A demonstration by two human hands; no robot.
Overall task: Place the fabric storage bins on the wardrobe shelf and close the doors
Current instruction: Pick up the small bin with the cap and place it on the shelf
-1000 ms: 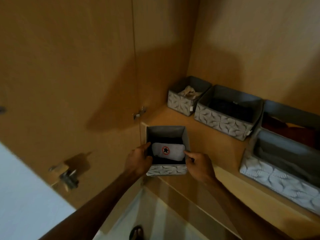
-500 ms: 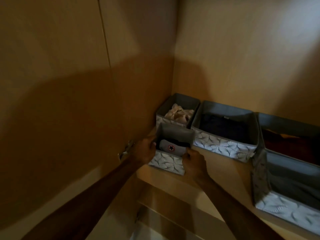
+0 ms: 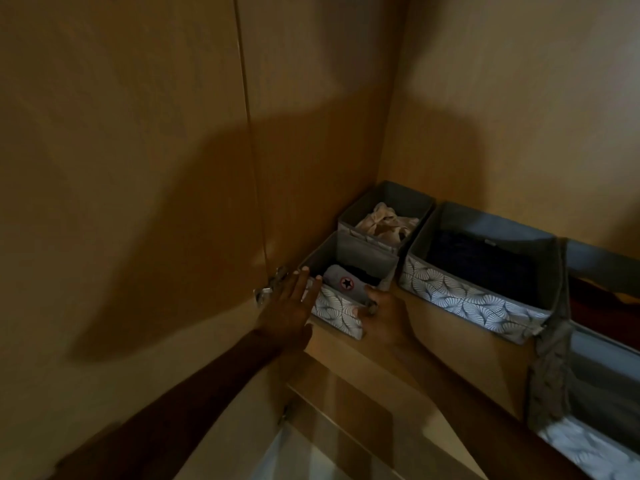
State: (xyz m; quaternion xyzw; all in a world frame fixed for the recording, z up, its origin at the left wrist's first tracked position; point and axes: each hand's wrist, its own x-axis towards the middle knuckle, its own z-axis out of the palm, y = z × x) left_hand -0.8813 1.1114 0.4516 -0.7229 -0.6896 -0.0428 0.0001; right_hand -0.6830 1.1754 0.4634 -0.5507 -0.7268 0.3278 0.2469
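Observation:
A small grey fabric bin [image 3: 337, 308] with a leaf pattern sits on the wardrobe shelf [image 3: 446, 344] near the left corner. It holds a grey rolled item with a star badge [image 3: 344, 284]. My left hand [image 3: 289, 308] lies flat against the bin's left side, fingers straight. My right hand [image 3: 382, 315] grips the bin's front right corner. Right behind it stands another small bin [image 3: 384, 216] with beige cloth. A wider bin [image 3: 485, 271] with dark clothes stands to the right.
The open wardrobe door [image 3: 121, 202] fills the left, its metal hinge [image 3: 268, 287] just beside my left hand. A large grey bin [image 3: 588, 393] sits at the far right of the shelf. Lower shelves [image 3: 346, 417] show below.
The small bin has slid deeper onto the shelf, up against the beige-cloth bin. My left hand has flattened against its side. The view has tilted upward.

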